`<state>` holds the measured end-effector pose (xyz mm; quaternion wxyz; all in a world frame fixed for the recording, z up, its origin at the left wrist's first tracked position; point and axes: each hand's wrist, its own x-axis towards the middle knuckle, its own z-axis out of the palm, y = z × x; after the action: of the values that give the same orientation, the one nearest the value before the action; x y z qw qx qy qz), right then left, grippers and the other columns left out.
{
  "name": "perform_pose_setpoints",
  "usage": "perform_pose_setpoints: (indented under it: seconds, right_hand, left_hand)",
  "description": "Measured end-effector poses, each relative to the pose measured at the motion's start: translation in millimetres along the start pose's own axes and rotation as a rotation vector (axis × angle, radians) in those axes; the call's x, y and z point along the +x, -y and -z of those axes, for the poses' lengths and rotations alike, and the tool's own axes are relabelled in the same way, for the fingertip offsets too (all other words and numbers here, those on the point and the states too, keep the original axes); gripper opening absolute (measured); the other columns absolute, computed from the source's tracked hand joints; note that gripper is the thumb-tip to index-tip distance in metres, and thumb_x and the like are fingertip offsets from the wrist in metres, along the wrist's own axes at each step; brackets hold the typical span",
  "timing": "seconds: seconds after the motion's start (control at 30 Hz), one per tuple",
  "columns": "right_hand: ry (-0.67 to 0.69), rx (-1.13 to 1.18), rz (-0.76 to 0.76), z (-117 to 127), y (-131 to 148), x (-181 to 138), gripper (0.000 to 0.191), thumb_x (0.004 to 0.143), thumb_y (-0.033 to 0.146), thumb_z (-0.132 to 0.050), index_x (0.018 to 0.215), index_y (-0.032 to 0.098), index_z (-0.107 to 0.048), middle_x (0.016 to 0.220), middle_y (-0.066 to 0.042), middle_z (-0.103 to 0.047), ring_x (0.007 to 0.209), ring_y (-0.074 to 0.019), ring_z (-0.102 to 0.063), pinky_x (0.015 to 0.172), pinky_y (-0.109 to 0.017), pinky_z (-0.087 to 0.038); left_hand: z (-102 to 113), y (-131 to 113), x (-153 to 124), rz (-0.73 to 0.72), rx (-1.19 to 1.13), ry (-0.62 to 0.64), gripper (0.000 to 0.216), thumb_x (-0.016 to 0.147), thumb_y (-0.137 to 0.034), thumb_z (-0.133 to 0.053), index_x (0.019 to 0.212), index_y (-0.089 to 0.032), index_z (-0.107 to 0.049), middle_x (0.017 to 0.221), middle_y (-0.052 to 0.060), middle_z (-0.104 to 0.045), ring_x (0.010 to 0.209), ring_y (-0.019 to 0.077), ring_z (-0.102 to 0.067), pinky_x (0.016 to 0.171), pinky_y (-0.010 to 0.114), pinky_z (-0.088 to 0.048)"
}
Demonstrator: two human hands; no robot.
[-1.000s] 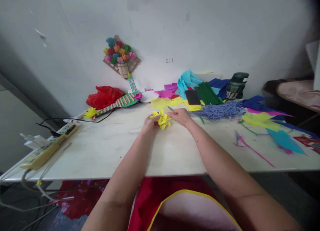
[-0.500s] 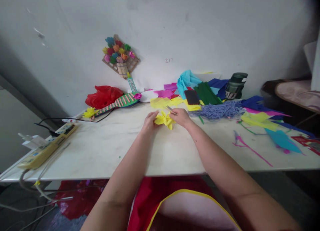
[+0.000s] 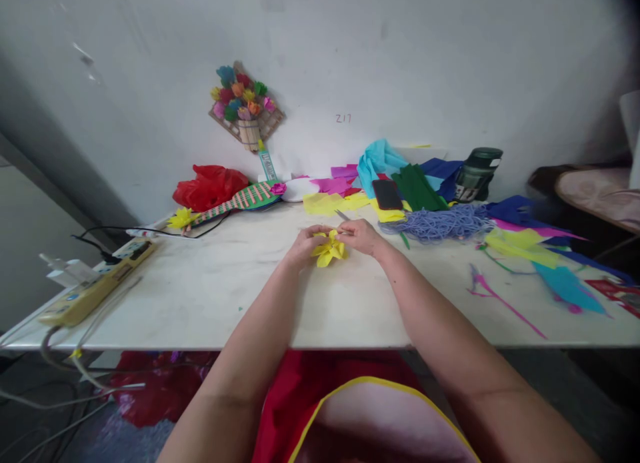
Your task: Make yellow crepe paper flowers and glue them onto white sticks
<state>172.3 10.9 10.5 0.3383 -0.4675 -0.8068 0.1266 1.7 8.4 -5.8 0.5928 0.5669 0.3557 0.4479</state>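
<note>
Between my hands is a yellow paper flower (image 3: 331,251) with several pointed petals spread out. My left hand (image 3: 304,244) is closed on its left side, the thumb and fingers pinching the paper. My right hand (image 3: 361,236) touches the flower's right edge with its fingertips. It also grips scissors (image 3: 343,215), whose metal blades point up and left past the knuckles; their handles are hidden in the palm. Both forearms reach in over the table's front edge.
A phone (image 3: 387,195) lies on coloured paper sheets, beside purple-blue shredded strands (image 3: 443,221) and a dark bottle (image 3: 477,175). A decorated green lute-shaped craft (image 3: 245,199) and red plastic bag (image 3: 210,187) lie back left. A power strip (image 3: 97,283) sits at the left edge.
The flower has turned so its petals point more toward me and sits slightly lower. My left fingers have moved up over its top, and my right fingertips have come in to its centre.
</note>
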Motion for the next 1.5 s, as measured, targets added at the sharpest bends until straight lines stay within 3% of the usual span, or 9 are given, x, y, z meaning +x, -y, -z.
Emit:
perform_pose_setpoints:
  seconds: [0.23, 0.47, 0.8, 0.97, 1.3, 1.5]
  right_hand:
    - [-0.025, 0.012, -0.017, -4.9, -4.9, 1.6, 0.021, 0.068, 0.035, -0.051, 0.061, 0.017, -0.058, 0.054, 0.005, -0.045, 0.054, -0.0088, -0.042, 0.054, -0.021, -0.033]
    - [-0.008, 0.046, 0.002, -5.0, -2.1, 0.8, 0.020, 0.069, 0.034, -0.051, 0.063, 0.017, -0.060, 0.054, 0.005, -0.044, 0.054, -0.0086, -0.040, 0.053, -0.021, -0.033]
    - [-0.035, -0.034, -0.117, -4.7, 0.4, 3.0, 0.020, 0.067, 0.032, -0.051, 0.053, 0.018, -0.051, 0.050, 0.004, -0.042, 0.052, -0.0103, -0.043, 0.050, -0.021, -0.030]
    - [-0.052, 0.006, -0.210, -5.3, -1.3, 6.2, 0.015, 0.065, 0.028, -0.052, 0.055, 0.018, -0.054, 0.051, 0.002, -0.048, 0.052, -0.0118, -0.047, 0.049, -0.021, -0.031]
    - [-0.038, 0.032, -0.147, -8.8, -7.6, 6.6, 0.017, 0.066, 0.029, -0.052, 0.056, 0.017, -0.058, 0.054, 0.000, -0.053, 0.056, -0.0131, -0.050, 0.051, -0.021, -0.033]
    - [-0.057, 0.005, -0.179, -5.8, -2.2, 6.8, 0.016, 0.065, 0.030, -0.054, 0.057, 0.017, -0.059, 0.055, 0.000, -0.055, 0.057, -0.0131, -0.050, 0.053, -0.022, -0.034]
  left_hand:
    - [-2.8, -0.7, -2.6, 0.081, -0.016, -0.045, 0.025, 0.056, -0.021, -0.065, 0.078, -0.014, -0.056, 0.059, 0.003, -0.060, 0.051, 0.0157, -0.057, 0.052, 0.027, -0.043]
    - [-2.2, 1.8, -0.4, 0.115, -0.033, -0.051, 0.029, 0.055, -0.020, -0.065, 0.082, -0.012, -0.060, 0.063, 0.006, -0.062, 0.053, 0.0171, -0.058, 0.054, 0.030, -0.046]
    - [2.2, 9.2, 5.2, 0.064, 0.043, -0.128, 0.019, 0.056, -0.024, -0.066, 0.069, -0.011, -0.060, 0.056, 0.005, -0.060, 0.048, 0.0144, -0.056, 0.047, 0.025, -0.041]
    - [2.5, 7.0, 3.7, -0.014, 0.048, -0.100, 0.018, 0.056, -0.025, -0.066, 0.067, -0.012, -0.059, 0.055, 0.002, -0.059, 0.047, 0.0128, -0.054, 0.047, 0.023, -0.040]
    - [-1.5, 4.6, 3.3, 0.070, 0.039, -0.072, 0.027, 0.054, -0.029, -0.071, 0.069, -0.014, -0.054, 0.055, 0.001, -0.058, 0.046, 0.0120, -0.053, 0.046, 0.023, -0.039]
    - [0.8, 6.8, 4.7, 0.011, 0.036, -0.098, 0.030, 0.051, -0.032, -0.073, 0.065, -0.013, -0.055, 0.058, 0.002, -0.060, 0.050, 0.0121, -0.054, 0.052, 0.025, -0.042]
